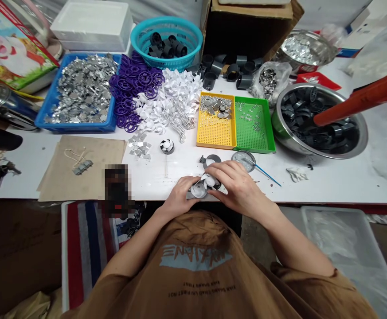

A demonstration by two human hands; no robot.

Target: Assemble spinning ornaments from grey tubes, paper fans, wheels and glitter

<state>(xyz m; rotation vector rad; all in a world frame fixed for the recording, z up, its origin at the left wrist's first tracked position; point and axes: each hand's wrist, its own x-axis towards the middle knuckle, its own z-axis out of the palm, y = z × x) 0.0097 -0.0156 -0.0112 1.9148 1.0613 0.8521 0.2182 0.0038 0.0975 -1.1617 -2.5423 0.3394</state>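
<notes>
At the table's front edge my left hand [182, 196] is closed on a grey ring part [198, 189] with a white insert inside. My right hand [238, 184] pinches a white bladed wheel with a dark rim [209, 180], close against the ring part; I cannot tell whether the two are joined. Just beyond the fingers lies another grey ring [211, 158]. A shallow round dish [244, 154] sits past my right hand, with a thin blue stick [268, 173] resting across its rim. Left of my hands is a round black-and-white bladed piece [167, 146] with a pale stem.
Behind stand a blue tray of metal plates [76, 128], purple rings [136, 91], white bladed pieces [180, 88], a yellow tray [215, 141] and a green tray [255, 148]. A steel bowl [319, 153] of dark rings is at right, an orange-red bar [362, 97] above it.
</notes>
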